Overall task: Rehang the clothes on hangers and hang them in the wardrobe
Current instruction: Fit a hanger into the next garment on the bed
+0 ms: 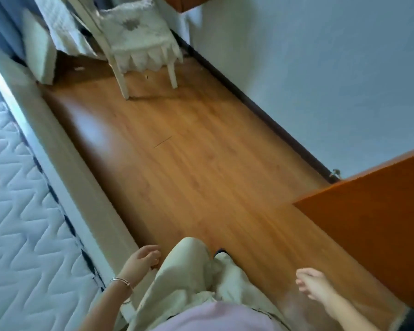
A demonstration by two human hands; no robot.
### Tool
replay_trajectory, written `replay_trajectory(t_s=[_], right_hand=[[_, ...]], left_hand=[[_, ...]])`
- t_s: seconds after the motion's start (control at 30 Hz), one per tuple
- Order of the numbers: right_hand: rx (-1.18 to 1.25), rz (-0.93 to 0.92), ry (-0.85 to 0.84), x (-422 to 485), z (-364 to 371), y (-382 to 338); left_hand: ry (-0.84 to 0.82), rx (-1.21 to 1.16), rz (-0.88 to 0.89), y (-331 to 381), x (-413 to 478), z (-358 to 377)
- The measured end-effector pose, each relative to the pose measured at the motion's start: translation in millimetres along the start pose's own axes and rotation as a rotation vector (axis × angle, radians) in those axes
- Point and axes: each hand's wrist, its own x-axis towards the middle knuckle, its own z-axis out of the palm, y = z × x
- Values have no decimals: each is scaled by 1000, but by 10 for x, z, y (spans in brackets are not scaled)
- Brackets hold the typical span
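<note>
My left hand (142, 260) hangs beside my left leg, empty, with loosely curled fingers and bracelets on the wrist. At the lower right my right hand (312, 284) is also empty, its fingers apart. No clothes or hangers are in view. An orange-brown wooden panel (368, 225), perhaps a wardrobe door or side, juts in from the right edge; I cannot tell which. My legs in pale trousers stand between the hands on the wooden floor (177, 163).
A bed with a quilted white mattress (22, 235) and pale frame (65, 163) runs along the left. A white chair with a lace cushion (139, 41) stands at the far end. The white wall with dark skirting (249, 99) borders the right.
</note>
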Motion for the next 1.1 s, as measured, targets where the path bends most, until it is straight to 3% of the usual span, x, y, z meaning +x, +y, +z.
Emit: replay_trajectory(t_s=[0.07,0.23,0.37,0.53,0.7,0.8,0.9,1.1], right_hand=[[-86,-42,-34,115,26,-509],[-380,-177,-161,376,473,-1830],[-476,-297,-227,502,1006,-2984],[-590,-450,-308,413,1560,-4492],[-588,-584,-273,299,1948,-5794],[-625,-492,-319,365,2119,-6308],[-618,-396,-334,538,2309,-6881],[-689,-480,-333,703,2646,-8360]], left_hand=[[95,-142,-51,31,74,-160],[312,-408,-377,-331,297,-624],[307,-468,-556,-435,678,-985],[279,-386,-490,557,1200,-1520],[408,-615,-257,1640,1681,-2198],[431,-642,-195,1990,1997,-2544],[435,-637,-285,2061,2324,-2731],[438,-658,-610,2290,2604,-2905]])
